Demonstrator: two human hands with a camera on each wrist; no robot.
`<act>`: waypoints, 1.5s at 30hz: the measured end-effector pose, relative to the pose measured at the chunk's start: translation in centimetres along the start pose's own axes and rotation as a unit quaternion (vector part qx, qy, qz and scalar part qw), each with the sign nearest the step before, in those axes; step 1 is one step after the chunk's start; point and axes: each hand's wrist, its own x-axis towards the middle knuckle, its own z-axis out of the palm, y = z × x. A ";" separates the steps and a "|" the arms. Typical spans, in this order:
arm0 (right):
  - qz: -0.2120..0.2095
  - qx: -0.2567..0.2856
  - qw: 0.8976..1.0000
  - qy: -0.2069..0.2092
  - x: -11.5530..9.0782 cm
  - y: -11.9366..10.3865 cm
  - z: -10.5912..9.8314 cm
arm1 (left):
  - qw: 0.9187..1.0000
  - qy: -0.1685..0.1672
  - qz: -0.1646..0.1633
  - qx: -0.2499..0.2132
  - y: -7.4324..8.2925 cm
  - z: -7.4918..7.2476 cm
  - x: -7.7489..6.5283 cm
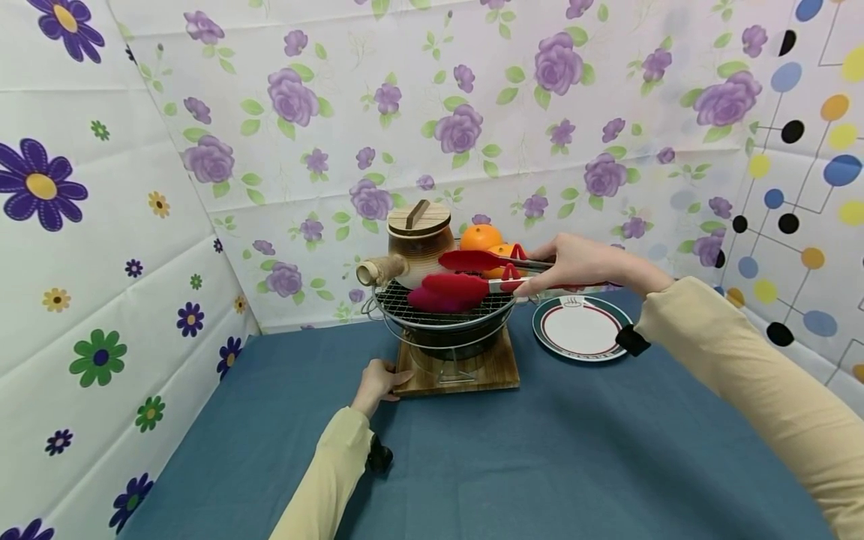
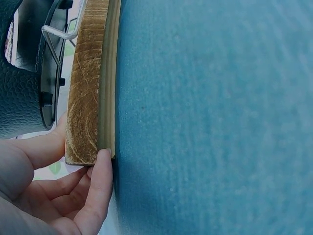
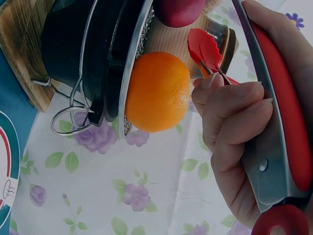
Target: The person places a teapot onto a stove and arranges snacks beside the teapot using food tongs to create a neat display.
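Note:
My right hand [image 1: 574,262] grips a pair of red-tipped tongs [image 1: 466,285] above the grill at the back of the table. The tongs' tips are spread, and the lower one overlaps a smooth purple-red vegetable [image 1: 439,301] lying on the wire rack. In the right wrist view, curled fingers wrap the steel-and-red tongs [image 3: 288,107], and an orange [image 3: 159,93] is close by on the rack. Low at the left, my left hand [image 1: 378,382] pinches the front left corner of the wooden board [image 1: 486,375] under the black grill [image 1: 466,341], thumb on top and fingers at the edge.
A brown clay pot [image 1: 425,251] with a wooden lid and a rope-wrapped side handle stands on the rack. Two oranges [image 1: 481,237] sit behind the tongs. A green-rimmed white plate [image 1: 580,330] lies right of the board on a blue tablecloth [image 1: 472,465]. Patterned cloths hang around the table.

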 end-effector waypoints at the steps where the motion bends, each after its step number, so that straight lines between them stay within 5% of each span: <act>1: 0.003 0.002 1.000 0.003 -0.1 0.0 0.0 | 1.000 -0.001 0.000 0.003 0.0 0.0 0.0; 14: 0.024 0.052 0.995 0.080 -1.3 0.8 -0.5 | 1.000 -0.002 0.001 0.016 0.3 0.0 -0.3; 27: 0.051 0.100 0.977 0.180 -2.7 2.5 -0.9 | 1.000 0.000 0.000 0.009 0.3 0.0 -0.3; 45: 0.095 0.058 0.966 0.233 -4.0 5.0 -0.2 | 1.000 0.000 -0.001 0.015 0.3 0.0 -0.3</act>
